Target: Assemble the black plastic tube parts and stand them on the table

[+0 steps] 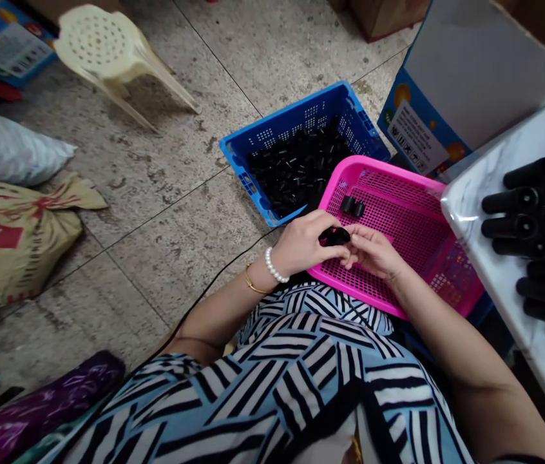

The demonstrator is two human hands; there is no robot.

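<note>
My left hand (300, 243), with a pearl bracelet at its wrist, is closed around small black plastic parts (335, 236). Thumb and fingers of my right hand (373, 251) are pinched together at the right end of those parts, and the exact grip is partly hidden. Both hands are over the near left side of a pink plastic basket (344, 169). Inside the basket, just beyond my hands, lie two short black cylinders (352, 206). A blue crate (279, 122) behind it holds a heap of similar small black pieces (296, 164).
At right, a white marbled table (475, 167) carries many black tubes (518, 225). A large carton (460, 90) stands behind. A cream plastic stool (103, 45) and tied sacks (21, 238) are on the left floor. A black cord (219, 277) runs beside my left arm.
</note>
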